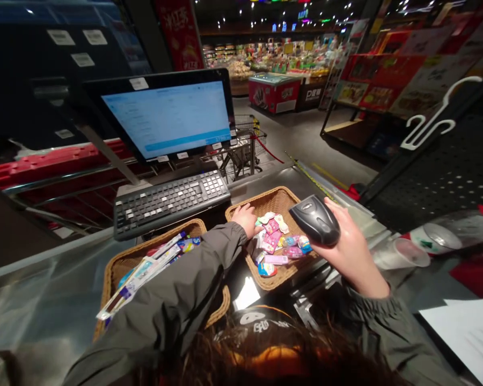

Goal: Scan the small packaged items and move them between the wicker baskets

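Note:
My right hand (352, 246) is wrapped round a black handheld barcode scanner (316, 219), held above the right side of a wicker basket (279, 282). Small colourful packets lie in this basket, among them a pink packet (271, 241), a pale purple box (276, 259) and a blue-and-red packet (268, 269). Over the basket's left side, my left hand (247, 220) reaches in with its fingers apart, close to the packets; whether it touches one I cannot tell. A second wicker basket (108, 279) to the left holds long packaged toothbrushes (145, 276), partly covered by my left sleeve.
Behind the baskets stand a black keyboard (171, 202) and a lit monitor (171, 118) on the metal counter (44, 289). Plastic cups (404, 253) and white papers (462, 335) lie at right. Beyond are a shopping cart (241, 153) and a red freezer (274, 92).

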Motion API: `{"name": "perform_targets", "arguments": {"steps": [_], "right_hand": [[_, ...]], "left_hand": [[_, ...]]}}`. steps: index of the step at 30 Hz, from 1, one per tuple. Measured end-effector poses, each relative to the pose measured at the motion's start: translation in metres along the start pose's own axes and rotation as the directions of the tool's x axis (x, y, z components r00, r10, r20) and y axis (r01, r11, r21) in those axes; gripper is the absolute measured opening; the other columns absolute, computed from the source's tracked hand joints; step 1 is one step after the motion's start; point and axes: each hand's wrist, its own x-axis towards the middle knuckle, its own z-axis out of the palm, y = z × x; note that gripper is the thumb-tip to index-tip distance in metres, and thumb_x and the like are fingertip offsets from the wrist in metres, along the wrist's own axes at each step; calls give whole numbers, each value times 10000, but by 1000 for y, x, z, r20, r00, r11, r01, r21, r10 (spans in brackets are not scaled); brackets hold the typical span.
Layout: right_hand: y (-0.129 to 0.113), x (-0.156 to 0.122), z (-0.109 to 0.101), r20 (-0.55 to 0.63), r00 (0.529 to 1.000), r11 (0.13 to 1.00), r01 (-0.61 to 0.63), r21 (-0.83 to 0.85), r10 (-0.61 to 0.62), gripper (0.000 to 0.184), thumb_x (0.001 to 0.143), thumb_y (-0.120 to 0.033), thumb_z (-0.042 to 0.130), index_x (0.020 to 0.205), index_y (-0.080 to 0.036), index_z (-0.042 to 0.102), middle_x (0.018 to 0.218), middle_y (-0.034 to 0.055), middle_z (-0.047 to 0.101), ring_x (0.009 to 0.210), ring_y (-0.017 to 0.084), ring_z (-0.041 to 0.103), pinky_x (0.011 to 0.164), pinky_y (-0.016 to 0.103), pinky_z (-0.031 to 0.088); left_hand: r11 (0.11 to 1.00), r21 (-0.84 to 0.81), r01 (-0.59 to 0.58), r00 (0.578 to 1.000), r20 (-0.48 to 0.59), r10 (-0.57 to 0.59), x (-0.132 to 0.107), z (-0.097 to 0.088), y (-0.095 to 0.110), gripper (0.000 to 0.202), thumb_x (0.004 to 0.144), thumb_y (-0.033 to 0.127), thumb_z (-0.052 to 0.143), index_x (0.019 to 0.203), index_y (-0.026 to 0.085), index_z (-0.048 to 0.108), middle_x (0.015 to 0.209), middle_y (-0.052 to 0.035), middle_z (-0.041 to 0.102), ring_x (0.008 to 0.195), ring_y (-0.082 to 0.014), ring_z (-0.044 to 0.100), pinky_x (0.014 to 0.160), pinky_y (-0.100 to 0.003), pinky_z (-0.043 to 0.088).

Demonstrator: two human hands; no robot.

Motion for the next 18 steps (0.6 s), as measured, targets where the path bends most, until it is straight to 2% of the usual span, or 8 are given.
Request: {"name": "perform_targets", "arguments": {"steps": [3,5,7,10,14,18], "right_hand": [[9,2,-2,-6,1000,999,-27,22,27,571,785,-404,687,1304,-228,527,1326,163,597,1358,409,470,1131,696,287],[14,3,-2,0,999,999,-38,35,38,576,781,-392,688,1309,-235,521,1334,157,594,1359,411,467,1128,710,280],[19,5,-2,14,998,997,-55,50,55,581,775,-383,695,1309,-240,516,1339,153,591,1361,414,463,1122,723,280],[28,8,0,36,996,995,-83,62,81,584,768,-366,704,1303,-240,507,1349,154,582,1377,409,445,1126,719,283],[38,13,2,64,992,991,-111,75,106,583,757,-336,705,1295,-235,504,1359,159,572,1394,409,422,1133,720,270],[45,19,0,65,991,989,-120,91,114,597,755,-332,710,1306,-239,501,1364,157,571,1392,406,424,1129,723,272]], "left_hand": [[999,8,54,995,83,-54,39,19,14,507,894,513,558,1173,116,706,1490,-181,481,1442,-330,352,1190,-449,278],[993,13,119,983,136,-120,59,35,22,583,870,541,569,1246,105,665,1493,-206,470,1428,-349,373,1170,-459,306],[982,20,188,967,169,-188,73,51,28,669,849,545,579,1350,102,586,1531,-216,413,1445,-360,341,1183,-478,273],[961,34,273,944,185,-275,84,74,36,727,849,467,563,1469,107,448,1602,-201,279,1498,-357,219,1225,-500,148],[944,58,325,922,200,-330,90,94,46,710,848,357,526,1514,158,384,1647,-137,176,1525,-327,132,1235,-519,65],[943,75,324,918,217,-333,88,103,52,748,847,394,550,1519,123,363,1645,-179,134,1530,-341,83,1219,-578,26]]}}
